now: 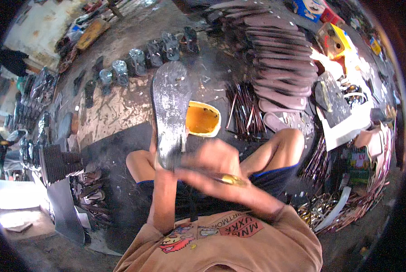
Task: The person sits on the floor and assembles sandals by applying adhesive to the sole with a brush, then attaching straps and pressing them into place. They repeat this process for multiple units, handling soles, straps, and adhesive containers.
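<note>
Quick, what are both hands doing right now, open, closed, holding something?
Left hand: closed, holding a dark shoe sole.
Right hand: blurred; looks closed on a slim dark item with a gold-coloured part.

Dark capital letters [247,227] stand on a red patch [235,224] near the far edge of the brown shirt [280,242]; pinkish letters [360,157] mark a green package [358,168]
</note>
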Motion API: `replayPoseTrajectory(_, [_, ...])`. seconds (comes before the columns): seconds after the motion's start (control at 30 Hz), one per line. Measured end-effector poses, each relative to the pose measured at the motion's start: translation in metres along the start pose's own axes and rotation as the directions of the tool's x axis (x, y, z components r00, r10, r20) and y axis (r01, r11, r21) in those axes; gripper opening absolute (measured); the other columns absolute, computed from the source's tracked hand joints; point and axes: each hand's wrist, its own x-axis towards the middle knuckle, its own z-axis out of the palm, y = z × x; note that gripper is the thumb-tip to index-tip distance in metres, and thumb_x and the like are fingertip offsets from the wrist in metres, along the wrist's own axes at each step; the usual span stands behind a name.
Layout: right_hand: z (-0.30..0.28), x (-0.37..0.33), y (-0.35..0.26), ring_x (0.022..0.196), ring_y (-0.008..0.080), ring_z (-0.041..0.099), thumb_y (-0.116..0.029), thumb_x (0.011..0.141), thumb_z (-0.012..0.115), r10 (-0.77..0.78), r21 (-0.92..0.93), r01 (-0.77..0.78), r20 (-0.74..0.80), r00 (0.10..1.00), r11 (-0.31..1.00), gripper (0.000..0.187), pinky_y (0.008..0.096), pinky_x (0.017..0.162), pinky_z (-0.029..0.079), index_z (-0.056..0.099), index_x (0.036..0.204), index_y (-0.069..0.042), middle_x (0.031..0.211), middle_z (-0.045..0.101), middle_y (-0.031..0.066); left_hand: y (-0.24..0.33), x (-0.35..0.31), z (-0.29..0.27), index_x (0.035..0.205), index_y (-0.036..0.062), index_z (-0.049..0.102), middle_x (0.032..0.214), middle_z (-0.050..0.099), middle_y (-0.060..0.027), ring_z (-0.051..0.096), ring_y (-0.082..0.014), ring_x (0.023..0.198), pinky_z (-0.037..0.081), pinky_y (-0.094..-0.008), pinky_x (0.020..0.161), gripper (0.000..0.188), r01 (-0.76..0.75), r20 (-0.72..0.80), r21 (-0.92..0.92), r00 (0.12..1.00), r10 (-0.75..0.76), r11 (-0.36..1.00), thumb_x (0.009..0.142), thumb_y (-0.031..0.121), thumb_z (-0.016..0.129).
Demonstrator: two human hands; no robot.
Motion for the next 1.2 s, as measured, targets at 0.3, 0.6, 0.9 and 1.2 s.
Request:
replayPoseTrajectory(0.3, [-0.002,0.046,0.03,0.076,0.0264,0.077,-0.024,0.081,0.095,0.194,-0.116,-0.21,-0.135,0.972,0.971,0.027,0.0394,0.068,0.058,0.082,0.096,-0.005,0.089,0.08,0.0114,-0.017,-0.005,0.006,0.163,0.016,0.046,0.15,0.062,-0.0131,0.063,-0.0293,0.134,0.052,-0.0494,0.113,0.055,0.112,0.136,-0.051,0.985,-0.105,0.992,0.116,0.045,0.044])
replayPoseTrajectory(0.6, [0.011,0.036,0.03,0.069,0.0191,0.076,-0.016,0.082,0.095,0.264,-0.096,-0.302,-0.284,0.922,0.949,0.023,0.0329,0.063,0.057,0.082,0.092,-0.001,0.08,0.078,0.0143,-0.013,-0.001,0.021,0.161,0.0167,0.046,0.143,0.064,-0.0087,0.07,-0.0249,0.116,0.058,-0.042,0.104,0.056,0.096,-0.061,-0.15,0.992,-0.106,0.984,0.116,0.049,0.045])
replayPoseTrajectory(0.9, [-0.024,0.054,0.05,0.07,0.0146,0.074,-0.023,0.084,0.094,0.448,0.157,-0.425,-0.446,0.775,0.892,0.026,0.032,0.065,0.059,0.083,0.098,-0.003,0.088,0.082,0.0122,-0.008,0.002,-0.003,0.154,0.0056,0.053,0.143,0.066,-0.0146,0.069,-0.0304,0.124,0.059,-0.0438,0.104,0.051,-0.296,0.212,0.715,0.955,0.207,0.633,0.115,0.038,0.044])
replayPoseTrajectory(1.2, [0.007,-0.037,-0.015,0.081,0.0183,0.079,-0.018,0.082,0.095,0.404,0.341,-0.376,-0.01,0.915,0.862,0.026,0.034,0.074,0.062,0.082,0.099,-0.002,0.093,0.082,0.011,-0.005,0.025,-0.02,0.151,0.0029,0.053,0.135,0.069,-0.0165,0.073,-0.0306,0.115,0.065,-0.0423,0.092,0.063,-0.376,0.254,0.56,0.926,0.279,0.739,0.108,0.048,0.054])
